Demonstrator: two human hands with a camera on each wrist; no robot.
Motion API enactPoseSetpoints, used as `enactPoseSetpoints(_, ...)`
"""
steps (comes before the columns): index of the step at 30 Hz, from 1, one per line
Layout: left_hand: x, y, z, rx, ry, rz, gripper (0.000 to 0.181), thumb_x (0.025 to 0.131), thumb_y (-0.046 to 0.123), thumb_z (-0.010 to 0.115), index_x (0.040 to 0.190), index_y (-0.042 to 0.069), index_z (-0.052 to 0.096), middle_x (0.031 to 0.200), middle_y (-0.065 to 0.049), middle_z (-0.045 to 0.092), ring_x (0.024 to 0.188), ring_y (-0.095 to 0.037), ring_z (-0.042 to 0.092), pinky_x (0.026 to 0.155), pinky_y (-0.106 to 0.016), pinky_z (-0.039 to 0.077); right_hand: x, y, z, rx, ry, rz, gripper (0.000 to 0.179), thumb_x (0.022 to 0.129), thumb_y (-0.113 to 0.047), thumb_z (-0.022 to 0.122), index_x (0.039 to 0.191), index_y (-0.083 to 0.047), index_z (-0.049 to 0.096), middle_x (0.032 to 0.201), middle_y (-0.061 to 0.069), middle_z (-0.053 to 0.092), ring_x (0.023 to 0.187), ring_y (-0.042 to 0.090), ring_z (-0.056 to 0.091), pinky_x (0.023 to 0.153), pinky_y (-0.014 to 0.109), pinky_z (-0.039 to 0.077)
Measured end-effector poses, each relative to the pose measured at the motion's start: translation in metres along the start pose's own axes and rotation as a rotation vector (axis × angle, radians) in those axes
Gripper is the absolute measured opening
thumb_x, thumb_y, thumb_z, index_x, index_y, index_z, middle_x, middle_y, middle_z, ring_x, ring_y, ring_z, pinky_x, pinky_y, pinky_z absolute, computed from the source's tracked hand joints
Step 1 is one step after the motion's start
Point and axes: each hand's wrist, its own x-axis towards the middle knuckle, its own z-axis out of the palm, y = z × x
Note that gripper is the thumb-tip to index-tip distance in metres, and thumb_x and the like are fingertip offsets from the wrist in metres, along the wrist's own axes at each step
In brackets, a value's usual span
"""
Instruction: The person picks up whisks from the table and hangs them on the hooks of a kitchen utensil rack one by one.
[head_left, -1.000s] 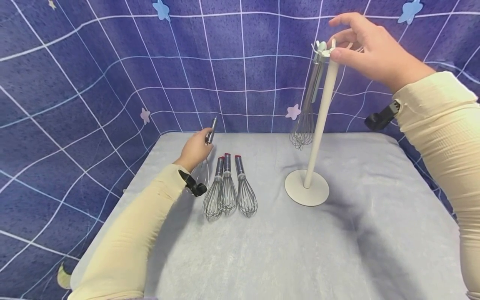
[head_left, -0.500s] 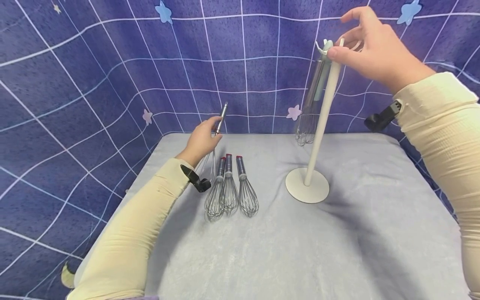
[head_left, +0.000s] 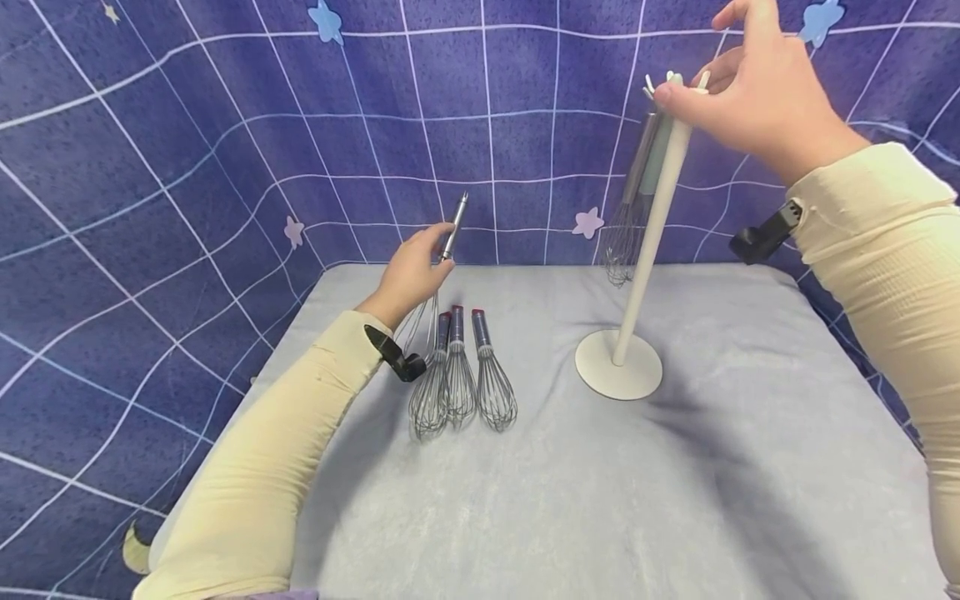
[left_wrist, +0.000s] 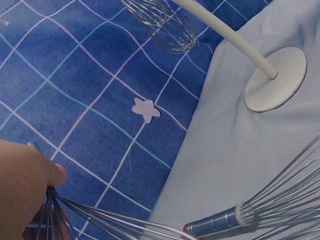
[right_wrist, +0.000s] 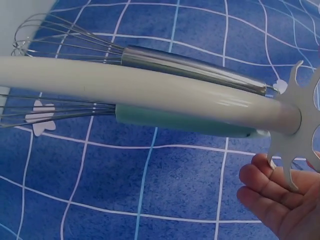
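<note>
Landmark: one cream stand (head_left: 656, 225), thin stem, round base, hooked top.

Hands, two. Right hand (head_left: 776, 96): at the top of the stand, thumb and curled fingers pinching the hooked rim, forefinger raised. Left hand (head_left: 411, 271): well left of the stand, gripping a metal-handled whisk (head_left: 459, 212) low on its handle, wires downward.

Hung on the stand, two: a steel whisk (right_wrist: 195, 69) and a green-handled whisk (right_wrist: 175, 121), both beside the stem.

Laid left of the stand, three, red-tipped: left whisk (head_left: 433, 375) and middle whisk (head_left: 459, 367) overlapping, right whisk (head_left: 491, 371) just beside them and nearest the stand.

Hazards, as judged: the stand is tall and slim, so a sideways pull at its top might tip it or set the hung whisks swinging; creased cloth by the base might let it rock. The held whisk's wires are close to the left whisk, contact unclear, and a low sweep towards the stand might snag it.

Surface (head_left: 555, 500): pale grey cloth beneath the stand, lightly wrinkled. Room: blue-violet curtain (head_left: 517, 142) behind the stand, white grid; pink star (head_left: 588, 222) left of the stem.
</note>
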Motion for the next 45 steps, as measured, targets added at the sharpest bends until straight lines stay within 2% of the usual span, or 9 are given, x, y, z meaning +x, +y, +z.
enactPoseSetpoints(7,0.0,0.007,-0.006,-0.016,0.016,0.019,0.061,0.096,0.017,0.068,0.152,0.018,0.045,0.123,-0.013,0.063,0.111,-0.031,0.061,0.097,-0.05,0.047,-0.004,-0.005,0.0,-0.053,0.041,0.039,0.083,0.08,-0.057,0.078,0.141,-0.027,0.031,0.086,-0.015,0.059,0.087,0.008,0.055,0.076,0.023,0.035)
enactPoseSetpoints(17,0.006,0.028,-0.014,-0.083,0.055,0.045,0.06,0.095,0.017,0.068,0.151,0.022,0.046,0.116,-0.007,0.065,0.101,-0.029,0.06,0.089,-0.047,0.048,-0.003,-0.008,0.0,-0.192,0.029,0.083,0.099,0.078,-0.069,0.07,0.149,-0.019,0.023,0.096,0.005,0.061,0.09,0.025,0.051,0.07,0.032,0.034)
enactPoseSetpoints(21,0.01,0.042,-0.019,-0.104,0.077,0.063,0.06,0.095,0.018,0.069,0.15,0.025,0.047,0.116,-0.005,0.065,0.094,-0.027,0.06,0.084,-0.043,0.047,-0.003,-0.007,0.001,-0.223,0.027,0.077,0.102,0.078,-0.07,0.069,0.151,-0.016,0.022,0.101,0.009,0.061,0.094,0.029,0.051,0.07,0.034,0.034)
enactPoseSetpoints(26,0.014,0.061,-0.023,-0.139,0.105,0.097,0.059,0.095,0.018,0.07,0.149,0.026,0.048,0.116,-0.003,0.066,0.068,-0.023,0.05,0.066,-0.037,0.043,-0.004,-0.005,0.003,-0.235,0.02,0.07,0.101,0.079,-0.068,0.068,0.151,-0.015,0.021,0.106,0.011,0.061,0.097,0.034,0.053,0.07,0.036,0.034)
enactPoseSetpoints(30,0.017,0.078,-0.026,-0.163,0.116,0.133,0.059,0.095,0.018,0.07,0.149,0.027,0.047,0.117,0.0,0.066,0.056,-0.017,0.043,0.057,-0.033,0.04,-0.005,-0.006,0.001,-0.255,0.0,0.05,0.098,0.083,-0.064,0.066,0.152,-0.014,0.019,0.115,0.02,0.063,0.102,0.044,0.054,0.07,0.039,0.033)
enactPoseSetpoints(36,0.019,0.102,-0.028,-0.222,0.116,0.18,0.06,0.095,0.018,0.071,0.149,0.028,0.047,0.121,-0.001,0.067,0.052,-0.015,0.043,0.053,-0.029,0.041,-0.004,-0.003,-0.002,-0.269,-0.03,0.015,0.094,0.088,-0.062,0.062,0.155,-0.014,0.015,0.129,0.027,0.061,0.105,0.05,0.055,0.072,0.043,0.034)
enactPoseSetpoints(45,0.02,0.128,-0.026,-0.29,0.103,0.228,0.062,0.093,0.015,0.073,0.148,0.028,0.047,0.113,0.003,0.065,0.054,-0.016,0.051,0.055,-0.028,0.046,-0.004,0.0,-0.001,-0.275,-0.024,-0.029,0.093,0.089,-0.06,0.062,0.155,-0.012,0.016,0.125,0.029,0.061,0.1,0.05,0.056,0.071,0.046,0.034)
